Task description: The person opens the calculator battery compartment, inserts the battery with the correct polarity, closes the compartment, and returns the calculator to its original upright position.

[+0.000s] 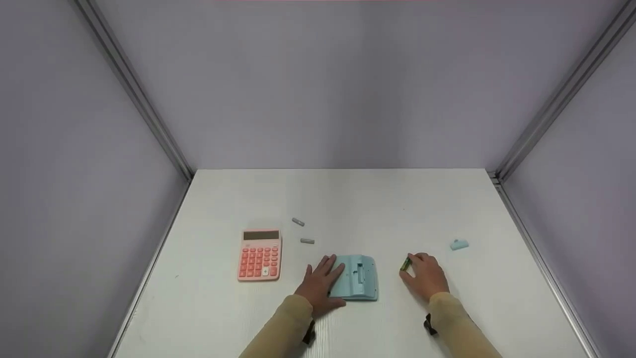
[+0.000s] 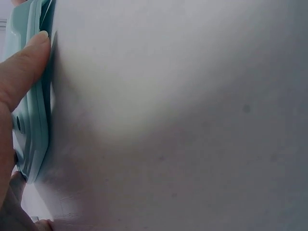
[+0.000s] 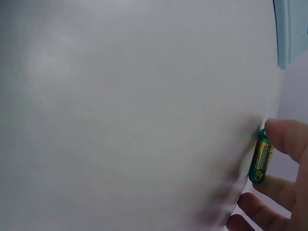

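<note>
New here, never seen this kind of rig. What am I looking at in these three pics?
No robot here: these are a person's two bare hands. The wide picture comes from a camera on the head, looking forward and down; the two close ones come from cameras on the left and right wrists.

On the white table are a pink calculator, two small grey cylinders, a small light-blue piece and a light-blue device with an open slot facing up.

The left hand rests spread on the device, thumb at its near edge. The right hand pinches a green-and-yellow battery.
</note>
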A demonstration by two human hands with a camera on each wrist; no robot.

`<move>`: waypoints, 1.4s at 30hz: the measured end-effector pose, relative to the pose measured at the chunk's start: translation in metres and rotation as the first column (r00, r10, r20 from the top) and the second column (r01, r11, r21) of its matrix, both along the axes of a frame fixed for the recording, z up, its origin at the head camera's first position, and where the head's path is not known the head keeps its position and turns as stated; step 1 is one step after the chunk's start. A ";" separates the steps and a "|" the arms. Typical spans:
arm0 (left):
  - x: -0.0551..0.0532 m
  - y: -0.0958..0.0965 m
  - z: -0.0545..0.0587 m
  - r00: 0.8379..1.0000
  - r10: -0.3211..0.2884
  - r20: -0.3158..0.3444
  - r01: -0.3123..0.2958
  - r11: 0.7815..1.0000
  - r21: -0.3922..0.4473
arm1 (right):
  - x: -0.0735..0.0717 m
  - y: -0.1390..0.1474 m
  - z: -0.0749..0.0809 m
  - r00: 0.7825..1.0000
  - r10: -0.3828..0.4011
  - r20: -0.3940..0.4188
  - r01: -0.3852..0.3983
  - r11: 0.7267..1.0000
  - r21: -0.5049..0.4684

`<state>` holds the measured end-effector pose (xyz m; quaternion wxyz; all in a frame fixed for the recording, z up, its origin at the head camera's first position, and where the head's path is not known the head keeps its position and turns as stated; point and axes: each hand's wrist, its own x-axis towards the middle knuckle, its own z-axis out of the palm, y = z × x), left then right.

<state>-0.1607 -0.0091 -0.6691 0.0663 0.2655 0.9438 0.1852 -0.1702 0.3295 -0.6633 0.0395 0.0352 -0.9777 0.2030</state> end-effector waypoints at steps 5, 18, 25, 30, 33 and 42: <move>0.001 0.000 0.007 1.000 -0.001 0.029 0.000 1.000 0.016 | 0.001 0.001 0.001 1.000 0.014 -0.005 -0.014 1.000 -0.009; 0.003 0.001 0.005 1.000 0.011 0.028 -0.011 1.000 -0.009 | -0.001 0.000 0.001 0.999 0.018 0.034 -0.017 0.999 -0.042; 0.007 0.001 0.023 0.998 0.005 0.069 -0.006 1.000 0.017 | 0.000 -0.009 0.008 0.998 0.061 0.018 -0.059 0.994 -0.095; 0.005 0.000 0.012 1.000 0.003 0.014 -0.003 1.000 -0.014 | -0.001 -0.018 0.016 0.996 0.088 -0.013 -0.089 0.988 -0.126; 0.002 0.000 0.003 1.000 -0.001 -0.022 0.000 0.999 -0.032 | -0.002 -0.023 0.020 0.994 0.106 -0.030 -0.109 0.986 -0.128; -0.002 0.001 0.000 1.000 -0.008 -0.013 0.007 0.999 -0.046 | 0.001 -0.034 0.035 0.990 0.133 -0.045 -0.139 0.978 -0.156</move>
